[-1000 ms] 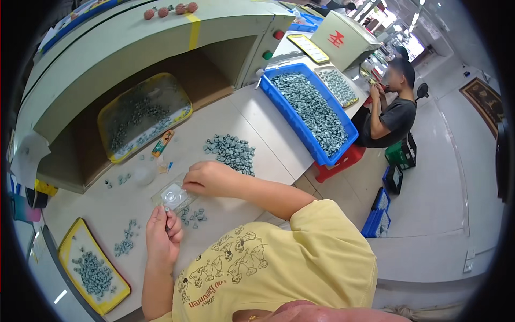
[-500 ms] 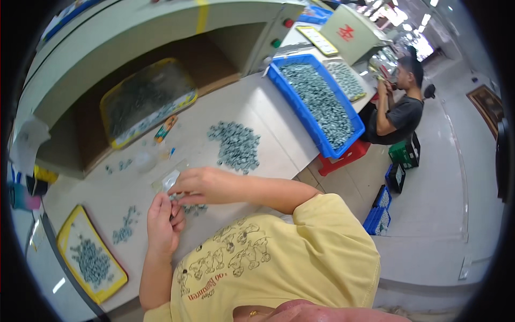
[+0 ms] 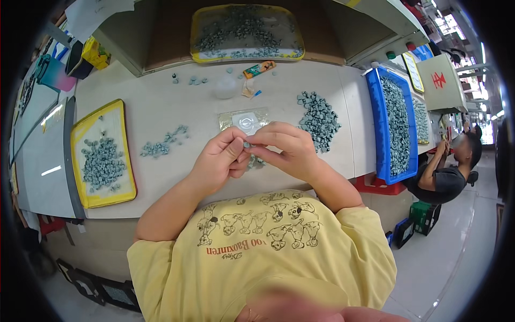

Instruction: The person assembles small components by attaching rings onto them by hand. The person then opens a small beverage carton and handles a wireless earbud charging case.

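My left hand (image 3: 217, 161) and my right hand (image 3: 289, 149) meet above the table in front of my chest. Between their fingertips is a small grey-green piece (image 3: 246, 145), pinched from both sides; its exact kind is too small to tell. The left fingers curl under the thumb. Just beyond the hands lies a clear plastic bag (image 3: 228, 119) with a white square bearing a round shape (image 3: 247, 123). Some similar pieces (image 3: 256, 161) lie partly hidden beneath my right hand. A larger loose pile (image 3: 319, 121) spreads to its right, and a smaller scatter (image 3: 161, 146) to the left.
A yellow-rimmed tray (image 3: 131, 182) of pieces sits at left; another tray (image 3: 194, 32) is inside the open cabinet ahead. A long blue bin (image 3: 374, 102) full of pieces stands at right. An orange-green packet (image 3: 259, 69) lies near the cabinet. A co-worker (image 3: 445, 166) sits at far right.
The view has turned, so the table now appears level and the hands nearer the middle. Both hands stay together at the fingertips, and the small piece between them now shows.
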Tool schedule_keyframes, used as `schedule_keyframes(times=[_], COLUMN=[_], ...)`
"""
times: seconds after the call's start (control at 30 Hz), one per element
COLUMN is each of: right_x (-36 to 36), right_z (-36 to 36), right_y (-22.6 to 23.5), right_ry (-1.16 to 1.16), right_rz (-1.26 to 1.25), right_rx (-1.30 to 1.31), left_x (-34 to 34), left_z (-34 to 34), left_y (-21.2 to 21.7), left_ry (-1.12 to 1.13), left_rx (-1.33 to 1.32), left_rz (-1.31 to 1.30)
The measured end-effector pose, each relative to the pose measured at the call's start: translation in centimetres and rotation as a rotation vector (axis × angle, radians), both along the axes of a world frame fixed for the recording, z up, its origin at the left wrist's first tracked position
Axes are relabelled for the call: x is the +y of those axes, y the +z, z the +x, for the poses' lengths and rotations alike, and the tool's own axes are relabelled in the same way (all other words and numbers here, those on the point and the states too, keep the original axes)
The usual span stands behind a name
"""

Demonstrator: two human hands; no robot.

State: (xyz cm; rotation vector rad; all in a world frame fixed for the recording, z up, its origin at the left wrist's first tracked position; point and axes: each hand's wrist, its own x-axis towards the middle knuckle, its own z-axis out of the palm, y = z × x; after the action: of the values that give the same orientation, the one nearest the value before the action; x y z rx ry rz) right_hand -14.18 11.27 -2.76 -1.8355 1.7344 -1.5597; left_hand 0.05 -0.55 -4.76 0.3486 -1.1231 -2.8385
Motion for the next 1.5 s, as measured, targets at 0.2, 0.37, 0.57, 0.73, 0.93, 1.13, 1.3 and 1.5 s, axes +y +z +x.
schedule_keyframes(times=[0.2,0.37,0.57,0.73,0.93,1.13,1.3,1.5], right_x=[0.2,1.4,1.6,0.4,-0.2,0.4,1.0,1.6], right_z=[-1.1,-7.6,-11.7,-12.0,-12.1,-6.9,-2.6,-2.8], right_y=[0.1,-1.8,-3.8,-4.4,-4.1,-0.4,-0.5,-1.1], right_ry=[-0.08,-0.381,-0.479,-0.42,-0.471,-0.269,-0.085,-0.119], right_rz=[0.003,0.257,0.427,0.578,0.7,0.372,0.096,0.101], right_rx=[0.131,0.192,0.323,0.476,0.561,0.068,0.026,0.005], left_x=[-0.2,0.1,0.0,-0.3,-0.5,0.0,0.6,1.0], left_z=[-0.3,-0.7,-1.6,-2.2,-2.6,-2.8,-3.0,-3.0], left_y=[-0.3,-0.3,-0.7,0.0,-0.2,0.0,0.0,-0.3], left_ry=[-0.035,-0.045,-0.004,0.091,0.088,0.004,-0.044,-0.031], left_rx=[0.014,-0.032,-0.101,-0.102,-0.112,-0.174,-0.174,-0.177], left_rz=[0.002,0.025,0.07,0.079,0.169,0.099,0.063,0.051])
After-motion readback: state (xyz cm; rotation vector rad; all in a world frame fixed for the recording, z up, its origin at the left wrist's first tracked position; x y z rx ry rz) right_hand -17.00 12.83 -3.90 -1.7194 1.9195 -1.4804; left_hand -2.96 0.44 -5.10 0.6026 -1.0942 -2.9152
